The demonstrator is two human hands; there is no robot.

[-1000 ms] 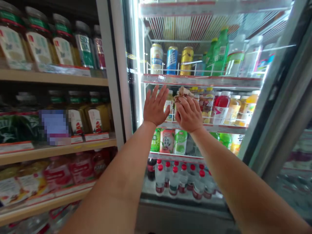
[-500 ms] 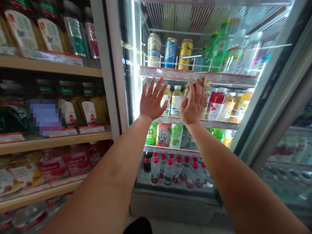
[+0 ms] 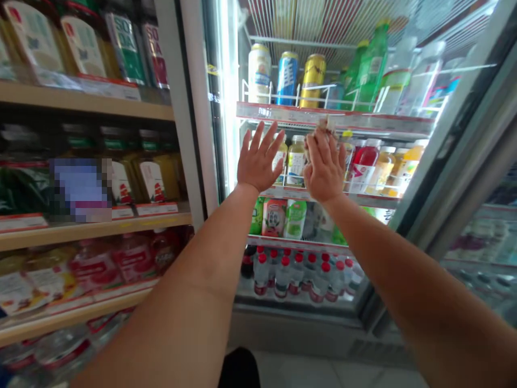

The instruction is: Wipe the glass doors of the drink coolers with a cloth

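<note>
Left grip [image 3: 260, 161]: bare hand, raised flat at the glass door [image 3: 294, 126] of a lit cooler [image 3: 291, 331], fingers spread wide and pointing up, exact contact hard to confirm
Right grip [image 3: 326, 167]: bare hand, near left grip on its right, fingers closer together, holding the cloth bunched under them at the glass
Cloth [image 3: 325, 125]: crumpled, beige-brown, mostly hidden behind right grip, one end poking out above the fingertips
Between grips: white-capped bottle [image 3: 296, 161] with pale label, upright, behind the glass
Above grips: white can [image 3: 259, 70], blue can [image 3: 286, 78], gold can [image 3: 312, 81], all upright on a wire-fronted shelf
Up and right of right grip: green bottle [image 3: 372, 70], clear bottles beside it
Right of right grip: red bottle [image 3: 364, 161], then orange-yellow bottles, same row
Below grips: pink pack [image 3: 274, 217] just beside green pack [image 3: 295, 220]; lower down, water bottles [image 3: 283, 280] with red caps
Left of left grip: wooden shelves [image 3: 97, 227] of bottled drinks, a pixelated patch [image 3: 83, 186] over the middle row
Bottom, under left grip: dark shape [image 3: 241, 369], unclear what, over pale floor tiles [image 3: 301, 369]
</note>
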